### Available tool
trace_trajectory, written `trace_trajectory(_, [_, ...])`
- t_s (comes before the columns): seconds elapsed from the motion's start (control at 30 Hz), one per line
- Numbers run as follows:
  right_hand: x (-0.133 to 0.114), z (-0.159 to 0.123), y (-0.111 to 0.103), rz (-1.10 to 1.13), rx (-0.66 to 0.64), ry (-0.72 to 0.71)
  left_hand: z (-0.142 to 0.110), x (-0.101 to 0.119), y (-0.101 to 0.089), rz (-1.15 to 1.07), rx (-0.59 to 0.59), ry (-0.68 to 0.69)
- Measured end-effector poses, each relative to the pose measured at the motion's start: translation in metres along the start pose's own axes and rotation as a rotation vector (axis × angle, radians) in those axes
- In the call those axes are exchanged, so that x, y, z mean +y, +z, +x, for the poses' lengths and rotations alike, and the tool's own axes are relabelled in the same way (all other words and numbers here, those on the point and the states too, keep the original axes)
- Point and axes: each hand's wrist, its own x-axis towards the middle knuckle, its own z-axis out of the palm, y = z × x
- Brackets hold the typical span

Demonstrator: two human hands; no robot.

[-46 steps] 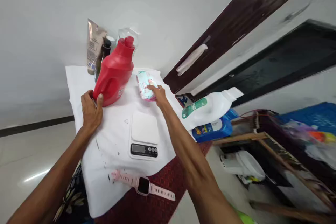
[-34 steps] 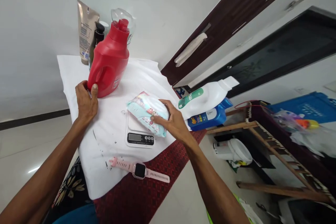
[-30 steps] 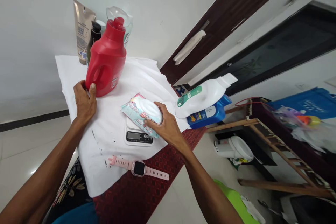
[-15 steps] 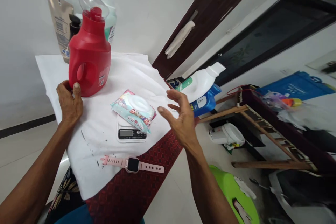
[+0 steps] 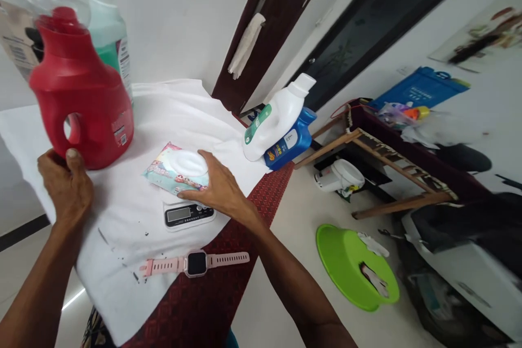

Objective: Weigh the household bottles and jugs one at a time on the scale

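Note:
My left hand (image 5: 69,187) is closed at the lower left corner of a red detergent jug (image 5: 87,87), its thumb against the front; its other fingers are partly hidden. With my right hand (image 5: 222,187) I grip the right end of a pack of wet wipes (image 5: 161,167), thumb on the near side and fingers at the far side. Below the pack, a kitchen scale (image 5: 190,216) shows its dark display and buttons; the pack covers much of its platform. Nearer to me lies a pink-strapped smartwatch (image 5: 197,264), stretched out flat.
Behind the jug stand a green bottle (image 5: 108,32) and a beige tube (image 5: 16,38). A white bottle (image 5: 277,117) and a blue bottle (image 5: 289,144) stand at the table's right edge. A white cloth (image 5: 122,283) covers part of the red table. A green basin (image 5: 338,266) is on the floor.
My right hand has moved left from beside the white and blue bottles and taken hold of the wipes pack. My left hand stays at the jug. The view has swung right.

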Motion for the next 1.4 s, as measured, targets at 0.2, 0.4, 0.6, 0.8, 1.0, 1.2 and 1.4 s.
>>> trace_trajectory(0.2, [0.018,-0.02,-0.006,0.178,0.177,0.15,0.0,-0.005,0.001,0.012,0.006,0.04])
trace_trajectory(0.4, [0.085,-0.057,-0.059,-0.052,0.518,0.269,-0.005,0.001,-0.003,0.042,-0.02,0.041])
trace_trajectory(0.6, [0.162,-0.066,-0.094,-0.183,0.474,0.29,-0.016,0.015,-0.011,0.021,-0.052,0.025])
trace_trajectory(0.8, [0.192,-0.07,-0.092,-0.194,0.34,0.346,-0.013,0.006,-0.008,0.022,-0.041,0.061])
trace_trajectory(1.0, [0.142,-0.062,-0.085,-0.282,0.618,0.168,-0.002,-0.007,0.003,-0.068,0.01,-0.061])
trace_trajectory(1.2, [-0.004,0.001,-0.018,0.389,0.24,-0.065,-0.008,-0.007,0.002,-0.17,0.034,-0.039])
trace_trajectory(1.4, [-0.121,0.067,0.098,0.546,-0.104,-0.248,-0.014,-0.014,0.001,-0.238,0.076,-0.032])
